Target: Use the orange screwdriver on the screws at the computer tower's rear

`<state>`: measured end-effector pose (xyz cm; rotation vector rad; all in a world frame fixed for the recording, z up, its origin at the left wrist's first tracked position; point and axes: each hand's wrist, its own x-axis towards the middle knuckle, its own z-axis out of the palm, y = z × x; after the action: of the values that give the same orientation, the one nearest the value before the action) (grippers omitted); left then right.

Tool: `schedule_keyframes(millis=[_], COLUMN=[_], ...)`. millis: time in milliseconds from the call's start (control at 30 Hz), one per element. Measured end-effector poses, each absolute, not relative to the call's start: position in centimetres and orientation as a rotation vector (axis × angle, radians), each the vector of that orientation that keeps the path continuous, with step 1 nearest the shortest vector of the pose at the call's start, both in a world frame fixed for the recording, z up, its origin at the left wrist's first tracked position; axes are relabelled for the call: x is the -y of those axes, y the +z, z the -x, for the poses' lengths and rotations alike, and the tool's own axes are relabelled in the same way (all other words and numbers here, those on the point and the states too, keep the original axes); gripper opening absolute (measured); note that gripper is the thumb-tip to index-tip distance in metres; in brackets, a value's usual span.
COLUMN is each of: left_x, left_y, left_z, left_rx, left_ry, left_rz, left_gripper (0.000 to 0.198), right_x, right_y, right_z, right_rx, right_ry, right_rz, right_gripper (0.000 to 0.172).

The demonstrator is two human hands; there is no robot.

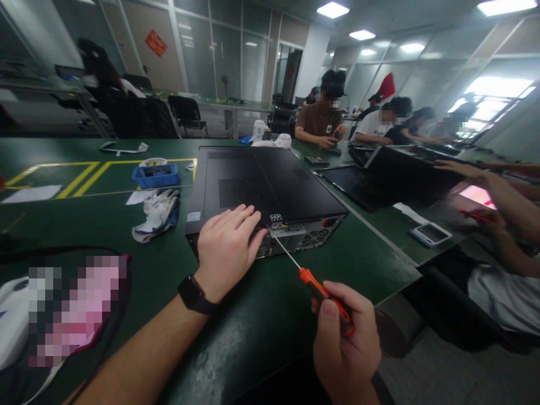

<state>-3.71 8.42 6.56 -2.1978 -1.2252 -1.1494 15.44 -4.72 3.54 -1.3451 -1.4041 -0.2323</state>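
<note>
A black computer case (270,180) lies flat on the green table, its rear panel with a fan grille (314,238) turned towards me. My left hand (228,239) rests on the near top edge, fingers stretched out over the lid and thumb at the rear edge. My right hand (348,340) is closed round the orange and black handle of a screwdriver (324,295). Its thin shaft runs up and left to the rear edge of the case, close to my left thumb. Exactly what the tip touches is too small to tell.
Left of the case are a blue bin (156,175) of small parts and work gloves (158,214). A lanyard and pink item (84,315) lie at lower left. At right, a co-worker's hand (485,219) holds a red tool beside another open case (413,174) and a phone-like device (430,233).
</note>
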Motion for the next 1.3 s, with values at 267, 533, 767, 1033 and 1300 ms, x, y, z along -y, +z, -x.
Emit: schedule_keyframes(millis=[267,533,767,1033,1300], left_x=[-8.40,-8.44,-8.53,-8.40,-8.51], left_y=[6.49,6.36,6.28,6.52,6.20], left_z=[3.73,3.75,3.84,3.69,3.75], left_rx=[1.238,1.230,1.227,1.229,1.260], left_ry=[-1.150,-1.157,-1.144,-1.148,-1.143], left_rz=[2.212,2.208,2.201,2.202,2.222], left_gripper=[0.026,0.026,0.026,0.026,0.027], right_x=[4.71,4.74,4.79,4.93,4.59], right_y=[3.42,3.85,3.61,3.44,3.89], right_z=[-15.31,-15.37,-15.47,-15.23,-15.47], right_rx=[1.371,1.446,1.422,1.388,1.457], right_ry=[-0.218,-0.255,-0.222,-0.199,-0.229], right_rz=[1.365,1.293,1.349,1.386,1.289], right_gripper=[0.015,0.016,0.018,0.017,0.019])
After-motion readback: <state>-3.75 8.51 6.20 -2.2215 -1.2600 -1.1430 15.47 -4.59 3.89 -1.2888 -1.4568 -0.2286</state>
